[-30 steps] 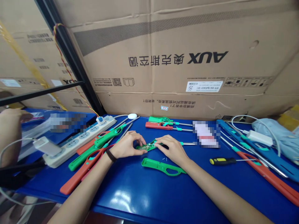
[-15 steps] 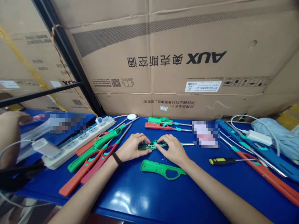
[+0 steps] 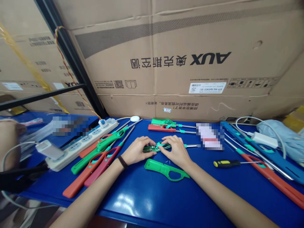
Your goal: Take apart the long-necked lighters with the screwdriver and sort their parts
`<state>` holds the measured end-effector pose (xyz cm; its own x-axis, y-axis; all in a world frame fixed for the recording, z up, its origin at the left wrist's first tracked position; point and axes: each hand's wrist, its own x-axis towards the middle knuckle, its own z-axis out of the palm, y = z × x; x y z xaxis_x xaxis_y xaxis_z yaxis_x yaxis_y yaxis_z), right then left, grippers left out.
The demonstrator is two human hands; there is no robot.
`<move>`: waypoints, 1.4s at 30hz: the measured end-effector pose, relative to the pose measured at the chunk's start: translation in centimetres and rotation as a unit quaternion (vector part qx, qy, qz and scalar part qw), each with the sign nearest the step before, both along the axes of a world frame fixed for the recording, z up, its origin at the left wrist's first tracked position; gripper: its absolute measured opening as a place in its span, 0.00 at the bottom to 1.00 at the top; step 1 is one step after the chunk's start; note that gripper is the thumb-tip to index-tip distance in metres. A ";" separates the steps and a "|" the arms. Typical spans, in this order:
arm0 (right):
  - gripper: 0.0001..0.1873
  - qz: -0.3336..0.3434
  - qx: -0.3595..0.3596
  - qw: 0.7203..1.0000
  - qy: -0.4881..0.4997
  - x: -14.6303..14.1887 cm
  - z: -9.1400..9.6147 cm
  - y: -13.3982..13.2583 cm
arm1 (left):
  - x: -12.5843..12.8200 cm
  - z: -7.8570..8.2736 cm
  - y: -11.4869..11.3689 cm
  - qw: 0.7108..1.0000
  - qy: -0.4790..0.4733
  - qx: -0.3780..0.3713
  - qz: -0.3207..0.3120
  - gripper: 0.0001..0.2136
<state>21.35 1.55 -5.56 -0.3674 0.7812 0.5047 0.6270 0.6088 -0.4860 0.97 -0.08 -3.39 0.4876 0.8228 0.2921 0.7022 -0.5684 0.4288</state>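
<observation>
Both my hands rest on an opened green lighter body lying on the blue table. My left hand pinches its left end, fingers curled. My right hand presses on its right part, fingers bent over it. A thin metal rod sticks out to the right of my right hand. Just in front of my hands lies a separate green handle shell with a finger loop.
Green, orange and red long lighters lie left by a white power strip. Two more lighters lie behind, a yellow-handled screwdriver right, more lighters and a charger far right. Cardboard boxes stand behind. Another person's arm is at the left edge.
My left hand shifted a little right and closed in on the green lighter body. The view moved slightly. The other person's arm at the left drew back somewhat.
</observation>
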 end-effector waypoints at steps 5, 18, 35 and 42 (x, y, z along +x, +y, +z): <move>0.05 -0.004 0.012 1.000 0.025 0.0 0.2 -0.1 | 0.1 -0.1 0.1 1.000 -0.013 -0.003 0.003 0.11; 0.08 -0.026 0.005 0.999 0.043 -0.1 -0.2 0.1 | 0.1 0.0 0.1 0.999 -0.040 0.002 -0.011 0.07; 0.10 0.032 -0.066 0.997 0.006 2.0 2.3 0.5 | -0.2 0.3 -0.1 0.999 -0.011 0.028 0.028 0.10; 0.08 0.209 -0.179 0.958 -0.081 5.3 4.5 -0.4 | 0.3 0.7 -0.5 0.999 -0.011 0.039 0.009 0.06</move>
